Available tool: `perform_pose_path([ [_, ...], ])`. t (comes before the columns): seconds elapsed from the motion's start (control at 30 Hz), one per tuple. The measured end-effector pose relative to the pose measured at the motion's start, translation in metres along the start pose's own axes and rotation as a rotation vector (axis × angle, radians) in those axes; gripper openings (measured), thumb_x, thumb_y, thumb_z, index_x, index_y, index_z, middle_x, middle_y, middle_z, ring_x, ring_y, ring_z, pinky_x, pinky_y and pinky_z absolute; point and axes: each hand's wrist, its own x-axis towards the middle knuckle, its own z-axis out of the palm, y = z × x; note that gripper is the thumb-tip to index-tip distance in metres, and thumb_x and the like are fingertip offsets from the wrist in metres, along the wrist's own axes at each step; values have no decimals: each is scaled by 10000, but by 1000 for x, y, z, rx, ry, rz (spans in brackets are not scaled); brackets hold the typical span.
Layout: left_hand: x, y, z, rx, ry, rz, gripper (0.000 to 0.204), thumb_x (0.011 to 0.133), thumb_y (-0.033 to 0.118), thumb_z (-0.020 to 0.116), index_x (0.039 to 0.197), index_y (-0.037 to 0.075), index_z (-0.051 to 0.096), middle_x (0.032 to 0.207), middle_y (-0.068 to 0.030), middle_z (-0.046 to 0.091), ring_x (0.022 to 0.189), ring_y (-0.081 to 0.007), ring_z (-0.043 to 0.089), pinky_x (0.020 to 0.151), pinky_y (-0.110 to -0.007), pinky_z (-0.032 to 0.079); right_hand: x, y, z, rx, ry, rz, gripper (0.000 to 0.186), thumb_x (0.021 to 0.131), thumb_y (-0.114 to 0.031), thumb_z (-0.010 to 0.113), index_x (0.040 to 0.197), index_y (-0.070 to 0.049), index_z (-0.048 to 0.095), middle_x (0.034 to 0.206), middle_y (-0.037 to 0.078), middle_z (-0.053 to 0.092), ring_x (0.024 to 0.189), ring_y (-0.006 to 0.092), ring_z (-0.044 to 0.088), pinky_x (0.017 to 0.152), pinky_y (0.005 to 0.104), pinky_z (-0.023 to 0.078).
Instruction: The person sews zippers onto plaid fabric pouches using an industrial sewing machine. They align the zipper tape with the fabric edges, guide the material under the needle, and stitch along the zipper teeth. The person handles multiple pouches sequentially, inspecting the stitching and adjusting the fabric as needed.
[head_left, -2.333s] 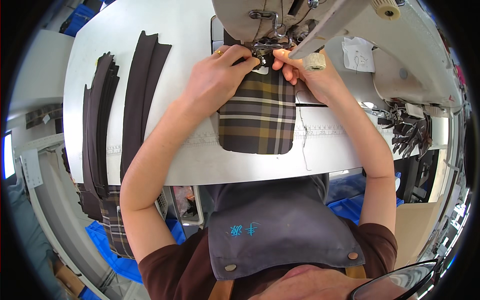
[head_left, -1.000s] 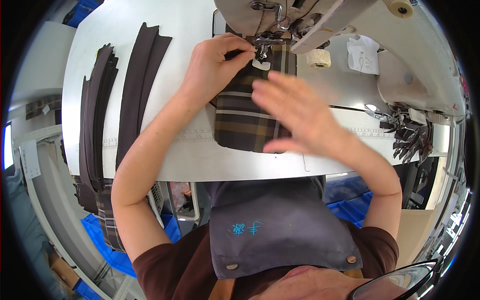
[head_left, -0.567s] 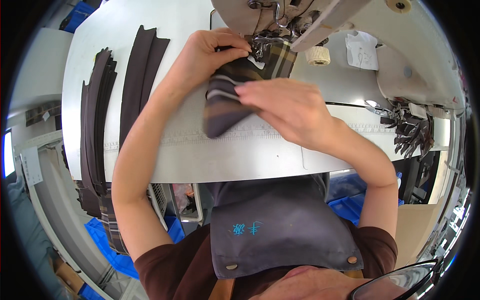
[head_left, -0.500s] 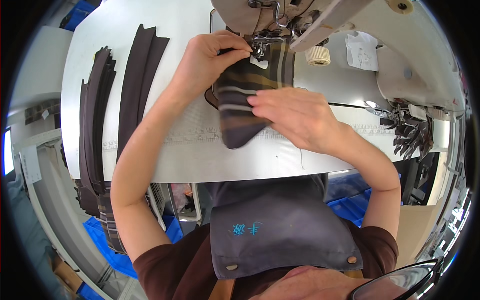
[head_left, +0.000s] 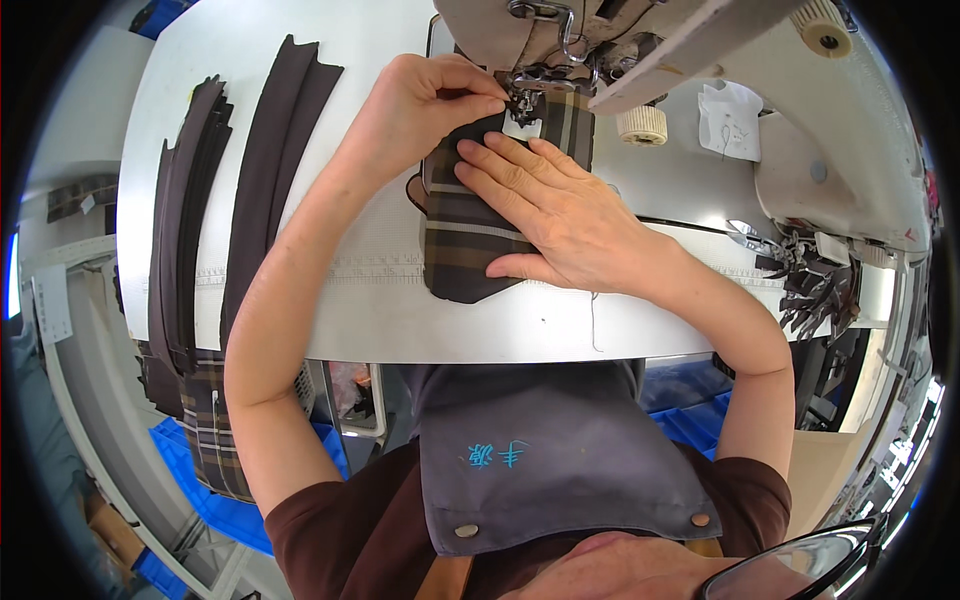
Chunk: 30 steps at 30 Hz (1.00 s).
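Left hand (head_left: 430,108) pinches dark cloth (head_left: 480,130) beside presser foot (head_left: 523,108); right hand (head_left: 568,212) lies flat, released, on plaid fabric panel (head_left: 460,240) near surface's (head_left: 430,335) front edge.

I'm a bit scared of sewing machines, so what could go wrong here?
The left hand is right beside the presser foot, so a finger might get pinched or pricked. The right hand lies flat on the plaid cloth, which could shift crooked if pushed unevenly. The loose thread might snag.
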Motion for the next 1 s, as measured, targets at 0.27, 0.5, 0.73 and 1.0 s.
perform_pose_path([
  [0.27, -1, -2, 3, -1, 8, 1, 142, 823, 81, 678, 908, -28, 709, 843, -61, 676, 760, -123, 633, 714, -252, 505, -2, 1, -3, 6, -26, -11, 811, 814, -511, 604, 1402, -8, 361, 1458, 147, 363, 1356, 306, 336, 1106, 465, 280],
  [0.5, -1, 0, 4, -4, 5, -15, 131, 826, 78, 670, 903, -20, 709, 846, -60, 678, 757, -137, 638, 714, -258, 507, -3, 1, -5, 9, -43, 2, 809, 819, -506, 605, 1405, -8, 355, 1461, 147, 358, 1361, 307, 327, 1112, 468, 269],
  [0.73, -5, -7, 10, 173, 63, 179, 101, 771, 39, 663, 852, -7, 703, 836, -64, 663, 766, -199, 640, 703, -277, 517, -5, 0, -2, 8, 9, -4, 671, 836, -415, 629, 1338, -13, 439, 1415, 161, 408, 1343, 307, 352, 1095, 449, 295],
  [1.0, -10, -19, 14, 583, 164, 686, 131, 720, 34, 647, 842, 52, 691, 868, -36, 652, 777, -224, 627, 656, -306, 524, -8, 41, -5, 186, 339, 282, 286, 923, -76, 563, 1206, -120, 577, 1079, 101, 649, 954, 241, 634, 812, 320, 494],
])
